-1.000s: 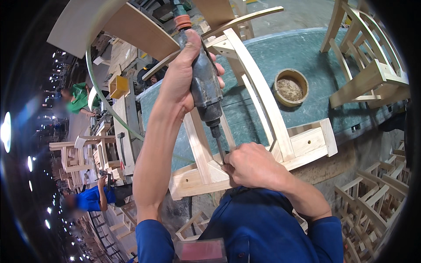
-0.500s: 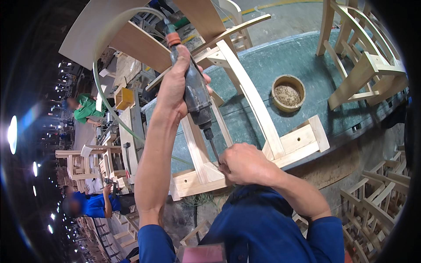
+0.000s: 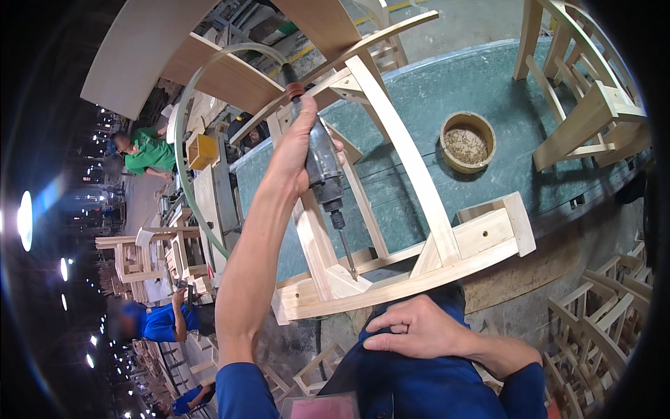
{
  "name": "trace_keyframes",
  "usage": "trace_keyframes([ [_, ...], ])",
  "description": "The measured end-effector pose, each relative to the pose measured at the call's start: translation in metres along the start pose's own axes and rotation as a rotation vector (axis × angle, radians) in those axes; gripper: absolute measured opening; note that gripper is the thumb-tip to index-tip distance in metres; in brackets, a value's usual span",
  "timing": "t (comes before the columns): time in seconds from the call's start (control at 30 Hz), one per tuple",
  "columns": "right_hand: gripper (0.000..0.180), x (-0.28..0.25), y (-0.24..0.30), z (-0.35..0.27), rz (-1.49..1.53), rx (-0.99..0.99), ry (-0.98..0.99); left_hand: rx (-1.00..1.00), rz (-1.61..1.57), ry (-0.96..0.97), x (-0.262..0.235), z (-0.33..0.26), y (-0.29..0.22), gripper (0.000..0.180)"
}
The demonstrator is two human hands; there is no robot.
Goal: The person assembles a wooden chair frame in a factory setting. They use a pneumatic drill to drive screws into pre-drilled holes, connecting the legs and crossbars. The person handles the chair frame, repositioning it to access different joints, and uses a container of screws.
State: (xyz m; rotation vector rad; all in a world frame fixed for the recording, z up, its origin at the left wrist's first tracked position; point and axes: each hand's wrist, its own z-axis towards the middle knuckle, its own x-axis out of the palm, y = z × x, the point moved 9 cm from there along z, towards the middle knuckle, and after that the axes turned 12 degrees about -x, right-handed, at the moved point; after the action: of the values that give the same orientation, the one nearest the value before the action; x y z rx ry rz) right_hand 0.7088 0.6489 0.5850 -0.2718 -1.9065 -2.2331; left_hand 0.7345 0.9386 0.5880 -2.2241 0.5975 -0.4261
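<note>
The right hand (image 3: pixel 422 328) hovers close to the person's body, just short of the wooden frame (image 3: pixel 391 293). Its fingers are loosely bent, with a small gap by the thumb; nothing shows between them, though the palm is hidden.

The frame lies on the green table (image 3: pixel 412 84) with its near rail at the edge — probably so that its corners can be reached from this side. The left hand (image 3: pixel 300 153) is wrapped firmly round a power screwdriver (image 3: pixel 322 157), tilted so its bit meets the corner block (image 3: pixel 345 281); the grip high on the body seems meant to press along the bit. The hose (image 3: pixel 183 133) loops out to the left, which leaves the work uncovered.

Farther across, a round bowl (image 3: pixel 467 142) of small pieces, apparently screws, sits within likely reach. Another wooden frame (image 3: pixel 583 129) stands at the right — well apart from this one. Beyond, at left, is a co-worker in green (image 3: pixel 150 150).
</note>
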Motion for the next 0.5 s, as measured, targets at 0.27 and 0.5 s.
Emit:
trace_keyframes([
  [0.27, 0.07, 0.019, -0.105, 0.0, 0.629, 0.288, -0.207, -0.105, -0.018, 0.055, 0.015, 0.021, 0.019, 0.053],
  [0.5, 0.062, 0.007, -0.095, 0.016, 0.302, 0.274, -0.037, -0.127, 0.032, 0.034, 0.01, 0.019, 0.022, 0.05],
])
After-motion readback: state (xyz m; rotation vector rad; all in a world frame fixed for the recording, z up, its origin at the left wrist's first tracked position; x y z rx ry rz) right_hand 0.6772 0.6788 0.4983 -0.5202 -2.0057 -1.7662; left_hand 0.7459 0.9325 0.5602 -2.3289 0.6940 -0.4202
